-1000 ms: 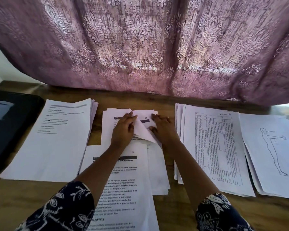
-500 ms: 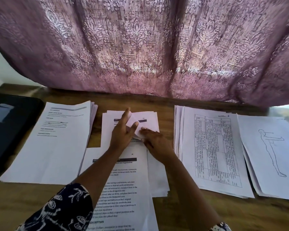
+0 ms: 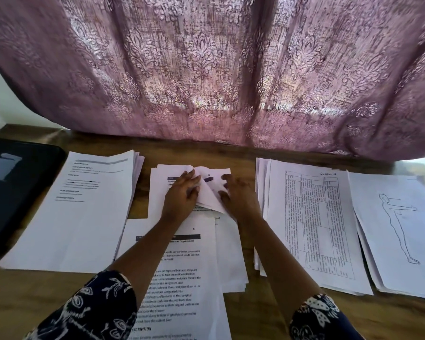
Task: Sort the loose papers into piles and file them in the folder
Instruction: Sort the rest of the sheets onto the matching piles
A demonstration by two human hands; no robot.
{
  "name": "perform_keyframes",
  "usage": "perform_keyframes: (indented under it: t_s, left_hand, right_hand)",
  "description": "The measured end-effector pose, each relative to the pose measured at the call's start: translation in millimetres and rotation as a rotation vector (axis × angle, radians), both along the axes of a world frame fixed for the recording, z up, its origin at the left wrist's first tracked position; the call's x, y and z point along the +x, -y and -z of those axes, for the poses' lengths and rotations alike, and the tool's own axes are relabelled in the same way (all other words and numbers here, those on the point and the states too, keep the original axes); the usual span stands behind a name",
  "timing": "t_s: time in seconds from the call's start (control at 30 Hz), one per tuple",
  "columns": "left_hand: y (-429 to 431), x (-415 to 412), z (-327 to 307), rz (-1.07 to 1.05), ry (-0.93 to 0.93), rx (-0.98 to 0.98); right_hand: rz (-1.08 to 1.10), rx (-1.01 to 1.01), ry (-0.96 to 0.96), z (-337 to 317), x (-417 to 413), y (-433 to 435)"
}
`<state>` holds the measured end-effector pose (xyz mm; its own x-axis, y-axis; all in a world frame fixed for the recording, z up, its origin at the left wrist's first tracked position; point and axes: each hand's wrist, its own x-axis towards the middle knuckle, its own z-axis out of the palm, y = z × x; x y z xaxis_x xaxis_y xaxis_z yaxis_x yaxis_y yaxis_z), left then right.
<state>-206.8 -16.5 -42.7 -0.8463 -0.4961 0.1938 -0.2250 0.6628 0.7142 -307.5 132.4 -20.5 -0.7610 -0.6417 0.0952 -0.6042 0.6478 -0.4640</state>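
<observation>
Left hand (image 3: 182,196) flat, palm down; right hand (image 3: 239,196) fingers spread.

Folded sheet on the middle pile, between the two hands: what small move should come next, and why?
Probably smooth it flat. The folded sheet lies creased and raised atop the middle pile, the left hand and right hand touching it on either side. Pressing the crease out should let it stack flush.
</observation>
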Motion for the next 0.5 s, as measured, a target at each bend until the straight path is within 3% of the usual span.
perform_keyframes:
  t_s: [0.07, 0.13, 0.2, 0.27, 0.33, 0.5]
  left_hand:
    - [0.1, -0.2, 0.1, 0.0, -0.002, 0.018]
    - [-1.0, 1.2, -1.5, -0.009, -0.023, 0.101]
    - [-3.6, 3.1, -4.9, -0.006, -0.075, 0.255]
    - [-5.8, 4.4, -8.3, -0.01, -0.115, 0.341]
    - [-5.5, 3.7, -9.9, -0.027, -0.096, 0.321]
    - [-2.3, -0.7, -5.3, -0.033, 0.008, 0.045]
  right_hand:
    - [0.19, -0.243, 0.231, -5.3, 8.6, -1.1]
    - [0.197, -0.368, 0.339, -7.7, 20.4, -4.7]
    - [-0.003, -0.336, 0.304, -6.7, 33.5, -9.7]
    - [-0.21, -0.117, 0.166, -3.0, 42.8, -12.5]
    - [-0.26, -0.042, 0.107, 1.3, 43.7, -14.5]
    - [-0.091, -0.186, 0.191, -4.5, 18.5, -7.8]
